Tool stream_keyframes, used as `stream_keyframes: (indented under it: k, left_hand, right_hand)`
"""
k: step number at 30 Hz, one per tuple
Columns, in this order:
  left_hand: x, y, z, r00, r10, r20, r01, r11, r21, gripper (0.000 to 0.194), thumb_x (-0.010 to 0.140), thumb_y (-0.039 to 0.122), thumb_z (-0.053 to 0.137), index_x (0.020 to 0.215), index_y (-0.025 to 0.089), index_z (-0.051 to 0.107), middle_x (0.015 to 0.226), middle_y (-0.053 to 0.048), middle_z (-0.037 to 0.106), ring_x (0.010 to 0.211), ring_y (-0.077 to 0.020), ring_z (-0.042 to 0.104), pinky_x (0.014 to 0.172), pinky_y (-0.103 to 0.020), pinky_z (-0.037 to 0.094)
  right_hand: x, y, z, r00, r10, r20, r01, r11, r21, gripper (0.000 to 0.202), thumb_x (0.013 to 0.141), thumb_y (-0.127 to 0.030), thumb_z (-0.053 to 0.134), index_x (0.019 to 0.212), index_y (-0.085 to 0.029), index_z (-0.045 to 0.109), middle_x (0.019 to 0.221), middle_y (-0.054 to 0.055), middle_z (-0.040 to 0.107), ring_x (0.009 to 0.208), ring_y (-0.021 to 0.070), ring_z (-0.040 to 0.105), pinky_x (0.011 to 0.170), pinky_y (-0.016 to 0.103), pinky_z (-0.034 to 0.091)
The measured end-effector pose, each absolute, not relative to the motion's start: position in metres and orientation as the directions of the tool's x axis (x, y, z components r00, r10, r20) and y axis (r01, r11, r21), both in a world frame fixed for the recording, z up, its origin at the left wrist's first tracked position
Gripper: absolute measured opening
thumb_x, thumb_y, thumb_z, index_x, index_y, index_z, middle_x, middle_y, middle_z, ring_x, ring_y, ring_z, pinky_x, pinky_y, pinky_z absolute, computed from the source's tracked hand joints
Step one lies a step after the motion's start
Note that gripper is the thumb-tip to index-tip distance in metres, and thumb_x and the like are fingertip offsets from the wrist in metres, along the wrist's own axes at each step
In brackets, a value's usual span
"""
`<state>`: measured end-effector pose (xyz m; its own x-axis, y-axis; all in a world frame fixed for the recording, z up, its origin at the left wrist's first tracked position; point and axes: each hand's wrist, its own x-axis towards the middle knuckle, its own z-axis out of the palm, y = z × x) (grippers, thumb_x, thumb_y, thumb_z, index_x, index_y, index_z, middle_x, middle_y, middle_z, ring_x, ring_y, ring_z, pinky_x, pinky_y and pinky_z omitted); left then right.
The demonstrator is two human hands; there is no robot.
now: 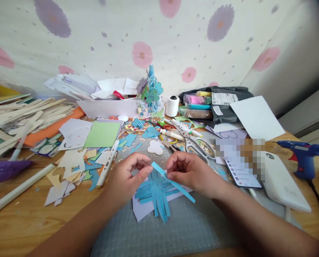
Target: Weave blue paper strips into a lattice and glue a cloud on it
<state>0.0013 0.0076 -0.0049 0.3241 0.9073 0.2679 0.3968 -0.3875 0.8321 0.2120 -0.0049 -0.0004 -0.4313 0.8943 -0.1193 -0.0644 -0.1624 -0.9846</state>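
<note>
This looks like a craft spot, maybe at home. Past the hands hangs a flowery sheet (142, 53). Right of the grip are scissors (190, 141) and a blue glue gun (303, 157). Left of it lie paper scraps (76, 164) and wooden sticks (28, 116).

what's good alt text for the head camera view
The right hand holds a blue paper strip, the left hand near one end, above crossed blue strips on pale paper and a gray mat. Scissors lie behind, paper scraps to the left, a blue glue gun far right.
</note>
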Motion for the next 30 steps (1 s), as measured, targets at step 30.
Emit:
stream_keyframes:
  k: [30]
  left_hand:
    - [0.014, 0.0, -0.003, 0.499, 0.866, 0.015, 0.077, -0.061, 0.995, 0.007, 0.082, 0.025, 0.063, 0.081, 0.02, 0.067, 0.058, 0.006, 0.057, 0.053, -0.0081, 0.051, 0.05, -0.018, 0.039]
  right_hand:
    - [0.202, -0.01, -0.008, -0.517, 0.841, -0.159, -0.323, -0.364, -0.873, 0.032, 0.066, -0.024, 0.083, 0.086, -0.018, 0.06, 0.065, -0.003, 0.067, 0.056, 0.0086, 0.059, 0.052, 0.018, 0.046]
